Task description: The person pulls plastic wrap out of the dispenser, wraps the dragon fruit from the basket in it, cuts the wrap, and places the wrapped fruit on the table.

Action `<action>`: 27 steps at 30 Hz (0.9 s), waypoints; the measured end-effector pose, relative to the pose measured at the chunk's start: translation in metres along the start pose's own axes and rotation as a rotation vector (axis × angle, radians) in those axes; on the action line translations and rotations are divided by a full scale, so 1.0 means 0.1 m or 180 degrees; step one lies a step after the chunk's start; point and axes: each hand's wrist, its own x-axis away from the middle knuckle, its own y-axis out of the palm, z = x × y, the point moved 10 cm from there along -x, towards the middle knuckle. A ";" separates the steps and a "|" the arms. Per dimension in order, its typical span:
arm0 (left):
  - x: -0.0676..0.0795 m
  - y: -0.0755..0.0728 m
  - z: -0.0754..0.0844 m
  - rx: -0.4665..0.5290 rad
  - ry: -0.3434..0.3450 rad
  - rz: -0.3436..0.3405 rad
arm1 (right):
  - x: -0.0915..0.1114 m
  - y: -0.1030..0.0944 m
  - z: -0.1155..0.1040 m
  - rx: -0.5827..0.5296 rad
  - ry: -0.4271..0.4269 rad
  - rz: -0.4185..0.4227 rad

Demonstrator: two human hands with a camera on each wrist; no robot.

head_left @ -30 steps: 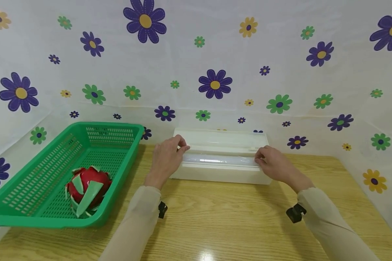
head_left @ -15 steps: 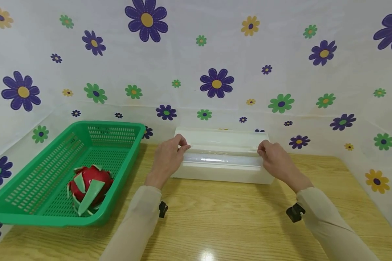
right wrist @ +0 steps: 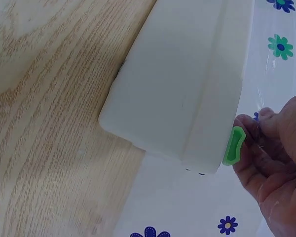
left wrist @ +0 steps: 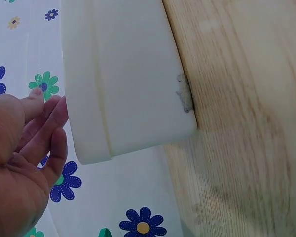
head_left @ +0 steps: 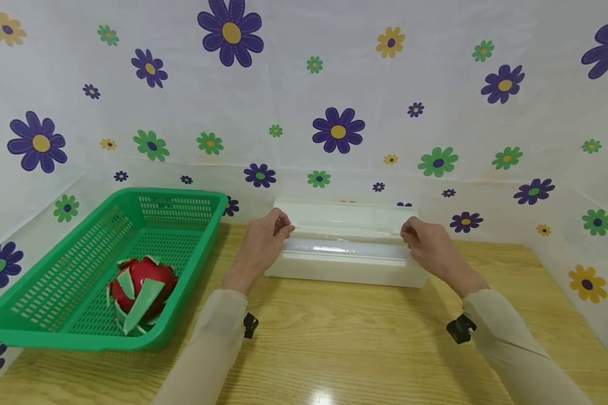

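A white cling film dispenser lies on the wooden table with its lid raised at the back. Inside it shows the shiny roll of cling film. My left hand is at the box's left end, thumb and fingertips pinching the film's edge. At the right end my right hand pinches the other corner; clear film stretches from its thumb in the right wrist view. A loose strip of film spans between both hands above the roll. Beside the right fingers is a small green slider on the box edge.
A green plastic basket stands on the left with a red dragon fruit in it. A white flower-patterned sheet hangs close behind the dispenser. Bare wooden table shows in front of the box.
My right hand has risen slightly from the roll, lifting its side of the film toward the lid. The left hand stays nearly in place. The camera view has shifted slightly.
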 end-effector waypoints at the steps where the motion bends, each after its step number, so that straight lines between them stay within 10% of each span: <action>1: 0.00 0.00 0.00 0.0007 0.0031 -0.0020 | 0.01 -0.01 0.00 -0.0009 -0.0044 0.0020; 12: 0.01 0.03 0.03 -0.0246 0.0175 -0.0213 | 0.05 -0.08 0.02 0.0132 -0.0320 0.0207; 27: 0.02 -0.04 0.06 -0.1404 0.0484 0.0346 | 0.06 -0.13 0.11 0.0643 -0.0201 0.0326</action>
